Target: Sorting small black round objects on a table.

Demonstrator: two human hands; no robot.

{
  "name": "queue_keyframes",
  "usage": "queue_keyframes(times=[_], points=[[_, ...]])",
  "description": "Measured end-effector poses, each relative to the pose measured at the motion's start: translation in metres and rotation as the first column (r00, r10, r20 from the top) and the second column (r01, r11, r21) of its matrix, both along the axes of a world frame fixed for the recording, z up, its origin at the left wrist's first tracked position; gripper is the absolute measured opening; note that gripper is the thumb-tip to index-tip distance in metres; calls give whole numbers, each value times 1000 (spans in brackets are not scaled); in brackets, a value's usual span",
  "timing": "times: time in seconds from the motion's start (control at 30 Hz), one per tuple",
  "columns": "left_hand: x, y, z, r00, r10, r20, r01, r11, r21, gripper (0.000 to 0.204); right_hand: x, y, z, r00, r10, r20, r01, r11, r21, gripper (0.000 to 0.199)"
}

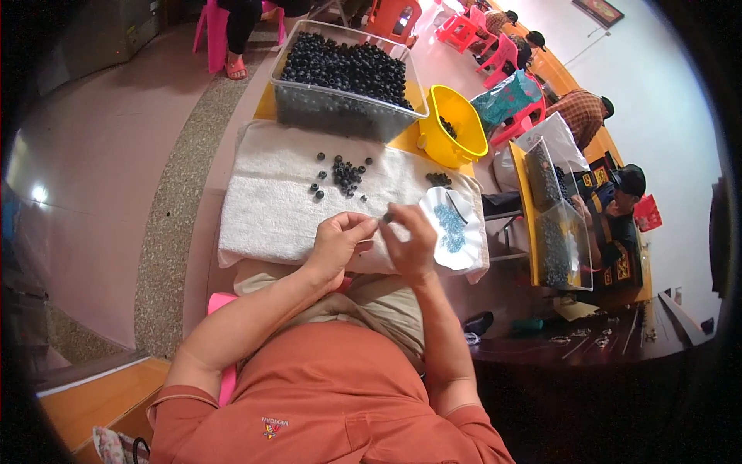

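Our orange shirt [325,387] lies nearest, with tan trousers [386,305] beyond it and both bare forearms reaching forward over the front edge of a white cloth [263,185]. We hold our two hands close together, fingertips almost meeting. Our right hand [411,240] is narrowed to a pinch, thumb and forefinger on a dark bead [388,219], just above the cloth. Our left hand [338,243] is narrowed too, thumb against forefinger; we cannot tell whether anything small sits between them.

Ahead of our hands we see loose black beads [348,176] on the cloth, most of them bunched and a few lying apart to the left. To their right, near the cloth's far edge, sits a smaller clump [438,179] of dark beads. Just beside our right hand is a white dish [473,236] with a wavy rim; it holds pale blue bits [450,228] and a thin dark stick [457,207].

Past the cloth we have a clear tub [332,116] heaped with black beads, and right of it a yellow bucket [442,147], tilted in our view, with some dark beads inside. Farther right, a co-worker in a dark cap [630,179] sits behind clear bins [560,240] holding dark pieces.
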State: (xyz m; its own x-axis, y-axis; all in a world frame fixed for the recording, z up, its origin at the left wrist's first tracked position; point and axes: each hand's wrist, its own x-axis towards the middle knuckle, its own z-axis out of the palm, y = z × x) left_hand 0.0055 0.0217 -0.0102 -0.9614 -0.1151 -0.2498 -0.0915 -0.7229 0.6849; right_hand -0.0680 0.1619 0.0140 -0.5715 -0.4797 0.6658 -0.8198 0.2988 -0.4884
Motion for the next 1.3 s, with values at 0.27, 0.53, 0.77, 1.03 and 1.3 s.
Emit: queue_keyframes(times=[0.27, 0.53, 0.77, 1.03, 1.3], points=[[-2, 1, -3, 1000, 7, 22, -5, 996, -86, 14, -164, 38, 78, 888, -305, -344, 336, 941, 33, 23], [0, -10, 1, 997, 73, 20, -70, 990, -122, 12, -142, 4, 56, 997, -18, 76, 6, 987, 161, 15], [-4, -10, -1, 990, 138, 5, -137, 988, -77, 10, -71, -33, 15, 979, -26, 201, -91, 829, 552, 21], [-6, -17, 1, 982, 190, -1, -190, 980, -55, 9, -80, -41, 8, 989, -75, 128, -5, 846, 533, 24], [-5, -15, 1, 984, 178, 13, -177, 982, -63, 11, -83, -61, 0, 989, -107, 99, 27, 800, 600, 24]])
